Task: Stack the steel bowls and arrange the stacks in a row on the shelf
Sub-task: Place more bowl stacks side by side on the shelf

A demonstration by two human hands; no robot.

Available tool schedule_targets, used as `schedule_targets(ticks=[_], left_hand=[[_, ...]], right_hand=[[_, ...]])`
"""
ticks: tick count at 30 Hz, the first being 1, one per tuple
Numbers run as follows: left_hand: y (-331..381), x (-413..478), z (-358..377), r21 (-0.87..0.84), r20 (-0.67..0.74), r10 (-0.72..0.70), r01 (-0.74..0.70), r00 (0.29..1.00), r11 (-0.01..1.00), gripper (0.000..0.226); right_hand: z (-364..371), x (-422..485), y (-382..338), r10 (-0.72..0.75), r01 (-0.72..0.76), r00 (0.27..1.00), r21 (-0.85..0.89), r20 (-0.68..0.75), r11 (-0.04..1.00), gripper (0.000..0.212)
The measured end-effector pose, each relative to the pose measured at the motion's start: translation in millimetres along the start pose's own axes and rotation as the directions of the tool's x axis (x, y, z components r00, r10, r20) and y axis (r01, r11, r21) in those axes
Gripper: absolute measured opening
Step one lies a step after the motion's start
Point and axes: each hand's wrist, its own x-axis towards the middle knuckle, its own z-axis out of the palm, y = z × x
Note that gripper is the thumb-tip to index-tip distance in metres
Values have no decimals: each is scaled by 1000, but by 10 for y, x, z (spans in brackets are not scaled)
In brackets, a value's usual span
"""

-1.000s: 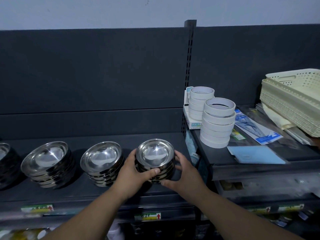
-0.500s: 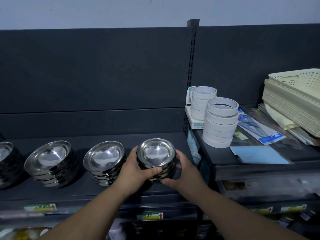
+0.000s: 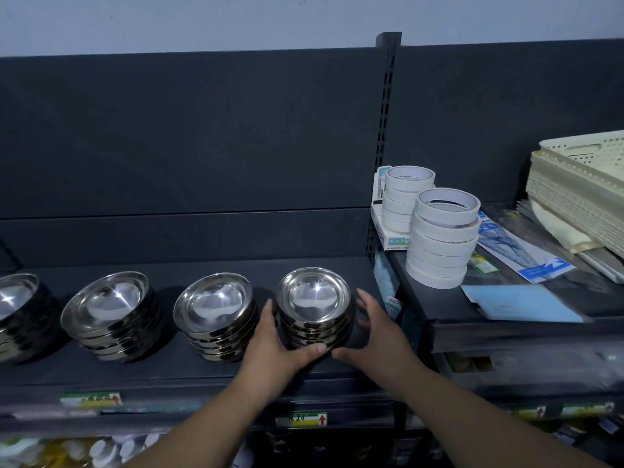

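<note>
While the left hand (image 3: 280,346) is still cupping the rightmost bowl stack (image 3: 314,300) from its nine o'clock side, fingers curling round the rims and thumb lying across the base at six o'clock, the right hand (image 3: 378,336) is letting go. Half a second back it was wrapping the three o'clock side. Now its fingers are spreading, slightly blurred, and hovering just beside the rims; whether its thumb is touching the base I cannot tell. The stack is sitting flat on the dark shelf (image 3: 169,369), a little toward six o'clock of centre in the head view, and is keeping the same gap to its neighbour as before. I am reading this as the placing step ending: the stack is standing in line, and only the release is remaining.

Counting toward nine o'clock, four stacks of steel bowls are standing in a row: the held one, the second stack (image 3: 216,309) just beside the left knuckles, the third stack (image 3: 108,307), and the fourth stack (image 3: 15,309), which the frame edge is cutting. Each is showing about five rims, though reflections are making that uncertain. At two o'clock, two columns of white tape rolls (image 3: 439,244) are standing on the neighbouring shelf, and at three o'clock one pile of cream perforated baskets (image 3: 580,197) is resting.
</note>
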Motion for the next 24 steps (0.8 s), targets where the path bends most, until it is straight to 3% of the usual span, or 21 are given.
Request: schedule_targets(ticks=[5, 13, 19, 24], left_hand=[[-174, -38, 118, -24, -46, 8, -9, 999, 1000, 134], [-222, 170, 60, -35, 16, 56, -55, 998, 998, 105], [-235, 148, 66, -32, 16, 67, -67, 998, 997, 127], [-226, 164, 82, 40, -34, 110, -109, 993, 993, 117]], right_hand=[[40, 24, 37, 24, -20, 997, -48, 75, 999, 107], [200, 43, 122, 29, -27, 999, -74, 24, 997, 104], [159, 33, 76, -31, 32, 999, -139, 11, 990, 111], [189, 25, 94, -39, 40, 999, -156, 5, 987, 111]])
